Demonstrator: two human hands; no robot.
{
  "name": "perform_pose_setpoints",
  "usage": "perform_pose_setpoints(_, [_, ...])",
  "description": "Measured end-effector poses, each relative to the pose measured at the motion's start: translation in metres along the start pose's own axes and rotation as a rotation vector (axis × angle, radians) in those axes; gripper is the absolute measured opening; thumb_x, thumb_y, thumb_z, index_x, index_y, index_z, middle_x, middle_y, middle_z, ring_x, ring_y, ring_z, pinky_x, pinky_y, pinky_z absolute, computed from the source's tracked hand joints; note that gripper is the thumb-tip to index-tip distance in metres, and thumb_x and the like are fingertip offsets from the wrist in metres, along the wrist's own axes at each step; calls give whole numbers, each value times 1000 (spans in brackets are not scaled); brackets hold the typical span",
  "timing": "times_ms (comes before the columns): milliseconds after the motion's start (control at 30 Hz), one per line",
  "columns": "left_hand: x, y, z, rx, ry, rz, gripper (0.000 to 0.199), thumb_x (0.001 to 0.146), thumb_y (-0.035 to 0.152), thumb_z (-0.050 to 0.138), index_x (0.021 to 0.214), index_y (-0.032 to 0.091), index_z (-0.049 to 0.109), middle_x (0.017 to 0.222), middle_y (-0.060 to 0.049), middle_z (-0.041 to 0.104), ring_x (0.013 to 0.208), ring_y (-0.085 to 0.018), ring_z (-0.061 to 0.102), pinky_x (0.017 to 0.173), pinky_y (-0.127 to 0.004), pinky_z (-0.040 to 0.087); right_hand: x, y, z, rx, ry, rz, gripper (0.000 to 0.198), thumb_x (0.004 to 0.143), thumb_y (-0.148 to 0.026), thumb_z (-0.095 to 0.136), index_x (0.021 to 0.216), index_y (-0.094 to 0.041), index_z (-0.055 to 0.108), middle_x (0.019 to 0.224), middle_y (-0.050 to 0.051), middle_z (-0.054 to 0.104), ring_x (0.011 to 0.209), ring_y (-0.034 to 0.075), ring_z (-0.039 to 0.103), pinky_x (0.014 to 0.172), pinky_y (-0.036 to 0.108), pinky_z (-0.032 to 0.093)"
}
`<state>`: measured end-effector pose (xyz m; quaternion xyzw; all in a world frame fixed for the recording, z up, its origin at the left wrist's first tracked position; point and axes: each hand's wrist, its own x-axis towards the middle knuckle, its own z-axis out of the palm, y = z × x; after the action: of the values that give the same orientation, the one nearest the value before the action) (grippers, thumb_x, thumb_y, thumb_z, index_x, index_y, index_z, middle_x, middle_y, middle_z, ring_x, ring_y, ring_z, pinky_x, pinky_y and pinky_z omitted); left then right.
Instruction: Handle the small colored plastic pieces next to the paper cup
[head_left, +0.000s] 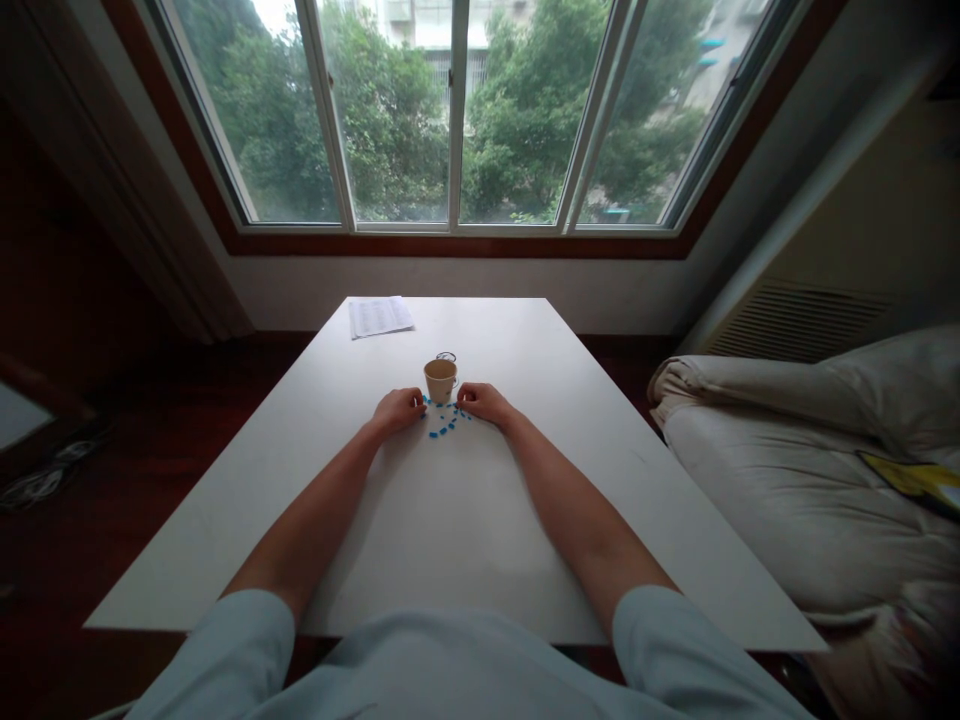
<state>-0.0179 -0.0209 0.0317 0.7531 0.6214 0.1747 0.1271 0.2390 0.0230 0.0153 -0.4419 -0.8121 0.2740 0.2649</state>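
Note:
A tan paper cup (pixel 440 382) stands upright on the white table (pixel 465 520), its mouth facing up. Small blue pieces (pixel 442 431) lie scattered in a loose curve just in front of it, too small to name. My left hand (pixel 400 412) rests on the tabletop left of the cup, fingers curled together beside some blue bits. On the cup's other side, my right hand (pixel 486 402) has its thumb and fingers pinched low over the blue pieces. What either hand holds, if anything, is too small to make out.
A thin dark loop (pixel 446 356) lies behind the cup. Printed sheets (pixel 380 317) are at the table's far left corner. To the right is a padded beige sofa (pixel 757 480) with a yellow item (pixel 911 482) on it. A wide window (pixel 397 120) spans the far wall.

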Motion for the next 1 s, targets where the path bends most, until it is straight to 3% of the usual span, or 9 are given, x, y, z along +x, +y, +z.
perform_pose_setpoints(1000, [-1,3,6,50,21,69,20,83,39,62,94,26,73,86,-5,71,74,-19,60,65,-28,38,2,-7,5,-118,-2,-16,12,74,-26,66,84,-23,72,67,-4,60,61,8,45,59,20,28])
